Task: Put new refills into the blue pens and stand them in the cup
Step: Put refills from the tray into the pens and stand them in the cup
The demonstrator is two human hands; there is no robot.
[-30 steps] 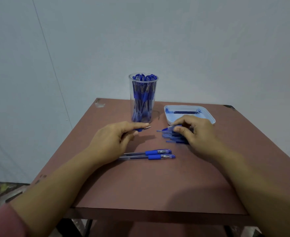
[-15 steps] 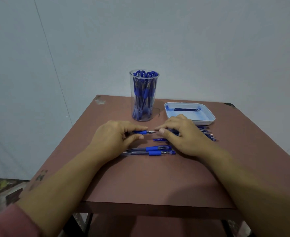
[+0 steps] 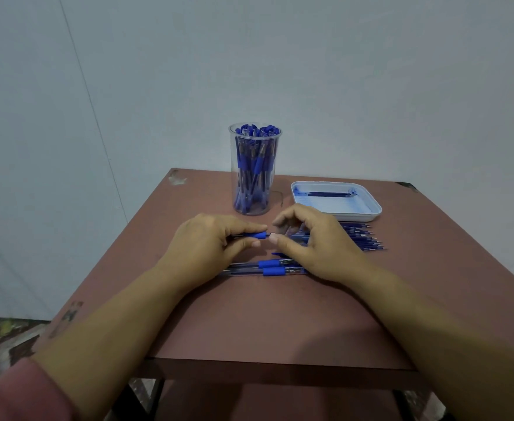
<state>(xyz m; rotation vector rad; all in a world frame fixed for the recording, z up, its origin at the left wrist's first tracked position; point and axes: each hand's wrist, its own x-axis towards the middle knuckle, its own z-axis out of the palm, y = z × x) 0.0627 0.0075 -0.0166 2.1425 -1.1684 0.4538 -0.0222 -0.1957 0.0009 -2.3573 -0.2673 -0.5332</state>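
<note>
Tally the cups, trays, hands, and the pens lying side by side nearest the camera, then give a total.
Cup: 1
Tray: 1
Hands: 2 (left hand, right hand)
Side-by-side pens: 2
Total: 6

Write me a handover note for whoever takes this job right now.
Left grip: holds a pen level, blue end pointing right.
Right grip: fingers curled, thumb at that pen's end; whether it holds anything is hidden.
Cup: upright at the back, packed with pens, so most look done.
Tray: one refill inside; loose refills lie in a row before it.
Left: finish the held pen, then refill the two pens lying nearest, and stand all three in the cup.
</note>
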